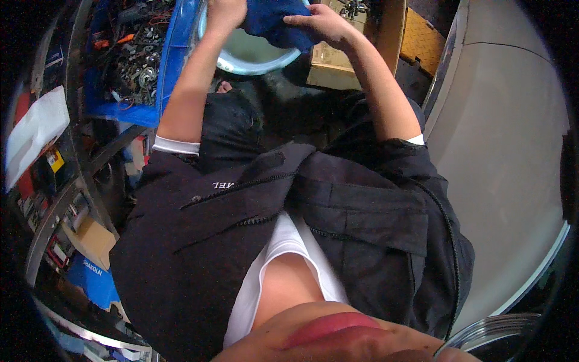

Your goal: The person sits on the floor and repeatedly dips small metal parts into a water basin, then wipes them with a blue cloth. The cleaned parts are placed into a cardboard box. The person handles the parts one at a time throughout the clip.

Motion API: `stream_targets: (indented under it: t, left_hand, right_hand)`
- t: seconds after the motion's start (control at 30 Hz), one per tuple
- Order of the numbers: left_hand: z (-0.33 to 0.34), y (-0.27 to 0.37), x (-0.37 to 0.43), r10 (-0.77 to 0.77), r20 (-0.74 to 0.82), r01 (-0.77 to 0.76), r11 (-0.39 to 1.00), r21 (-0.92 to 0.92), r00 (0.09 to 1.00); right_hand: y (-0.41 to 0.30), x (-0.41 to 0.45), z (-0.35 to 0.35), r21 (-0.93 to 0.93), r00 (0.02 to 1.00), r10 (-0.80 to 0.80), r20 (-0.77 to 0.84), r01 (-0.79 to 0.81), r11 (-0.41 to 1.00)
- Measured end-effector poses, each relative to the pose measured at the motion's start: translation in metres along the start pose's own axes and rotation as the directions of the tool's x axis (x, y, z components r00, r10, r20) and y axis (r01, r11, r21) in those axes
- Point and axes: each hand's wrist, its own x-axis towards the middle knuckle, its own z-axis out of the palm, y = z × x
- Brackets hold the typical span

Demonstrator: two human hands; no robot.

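My left hand (227, 12) is closed on the left edge of a dark blue cloth (273, 22), partly cut off by the top of the view. On the cloth's right side, my right hand (329, 26) pinches it, thumb on top and the other fingers mostly hidden behind. The cloth hangs bunched over a light blue plastic basin (258, 69). Murky greenish water (251, 47) shows inside the basin below the cloth. Both forearms reach forward, away from my body.
At left, a blue plastic bin (165, 77) holds jumbled metal parts and wires beside a metal shelf rack (86, 154) with boxes. A cardboard box (332, 74) stands right of the basin. Along my right side runs a grey vehicle body panel (506, 135).
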Motion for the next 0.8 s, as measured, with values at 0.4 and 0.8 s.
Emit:
stream_targets:
  t: [0.4,0.8]
  left_hand:
    - [0.007,0.049,-0.04,0.67,0.244,-0.705,0.701,0.101,0.701]
    - [0.017,0.057,-0.075,0.674,0.257,-0.671,0.733,-0.115,0.693]
  right_hand:
    - [-0.028,-0.006,0.006,0.694,0.992,0.059,0.108,-0.117,0.71]
    - [-0.043,-0.023,-0.022,-0.646,0.808,-0.549,-0.213,0.305,0.7]
